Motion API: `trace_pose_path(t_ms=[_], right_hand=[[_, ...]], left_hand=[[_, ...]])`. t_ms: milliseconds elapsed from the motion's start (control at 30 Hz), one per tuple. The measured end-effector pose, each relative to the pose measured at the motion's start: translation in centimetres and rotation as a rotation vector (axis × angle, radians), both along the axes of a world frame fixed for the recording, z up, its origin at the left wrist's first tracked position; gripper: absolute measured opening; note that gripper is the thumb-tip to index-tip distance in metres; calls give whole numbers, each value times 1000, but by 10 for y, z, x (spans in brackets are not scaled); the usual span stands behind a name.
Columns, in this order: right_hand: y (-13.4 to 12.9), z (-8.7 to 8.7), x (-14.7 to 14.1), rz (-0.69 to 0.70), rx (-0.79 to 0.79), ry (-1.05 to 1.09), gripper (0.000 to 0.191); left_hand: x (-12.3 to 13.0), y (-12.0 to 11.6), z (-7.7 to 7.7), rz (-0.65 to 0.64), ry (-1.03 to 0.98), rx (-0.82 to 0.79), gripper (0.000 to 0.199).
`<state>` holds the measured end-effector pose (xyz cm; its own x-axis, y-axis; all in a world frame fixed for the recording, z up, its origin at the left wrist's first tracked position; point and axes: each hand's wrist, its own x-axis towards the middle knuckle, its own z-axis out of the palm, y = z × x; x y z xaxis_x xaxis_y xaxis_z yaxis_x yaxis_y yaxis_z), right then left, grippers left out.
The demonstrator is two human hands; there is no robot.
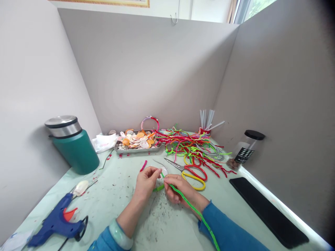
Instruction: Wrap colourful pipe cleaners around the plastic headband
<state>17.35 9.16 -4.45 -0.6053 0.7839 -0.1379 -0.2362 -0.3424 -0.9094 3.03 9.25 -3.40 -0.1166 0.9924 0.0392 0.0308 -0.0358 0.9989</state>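
Note:
My left hand [148, 180] is closed in a pinch at the tip of a bright green pipe cleaner [195, 208]. Close beside it, my right hand [180, 189] grips the same pipe cleaner, whose long tail runs over my right sleeve toward the bottom edge. A short green piece [158, 188] shows below and between the hands. Just beyond the fingertips are a thin grey wire [158, 162] and a pale round piece [164, 171], partly covered. Red-handled scissors [195, 171] lie past my right hand, with yellow-handled scissors [196, 184] against them. A magenta snippet [143, 165] rests behind my left hand.
A metal tray [138, 151] holds shells, with a pink-red ring [149, 118] behind. Tangled pipe cleaners [187, 139] and white glue sticks [206, 119] stand at back. A green bottle [75, 150] and blue glue gun [56, 218] are left; a jar [244, 150] and black strip [267, 211] right.

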Motion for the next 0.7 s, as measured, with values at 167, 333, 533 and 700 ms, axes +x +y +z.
trace_pose_path(t_ms=[167,333,533,700], right_hand=[[1,-2,1,21,-2,13,22],[2,-3,4,39,11,40,22],[3,-4,7,68,29,53,21],[3,-7,6,29,36,67,21]], left_hand=[[-2,1,-2,-67,-52,-21,35],[-6,0,-2,-204,-268,-84,35],[-7,-2,2,-391,-466,-157,34],[-3,-2,-1,-277,-229,-98,31]])
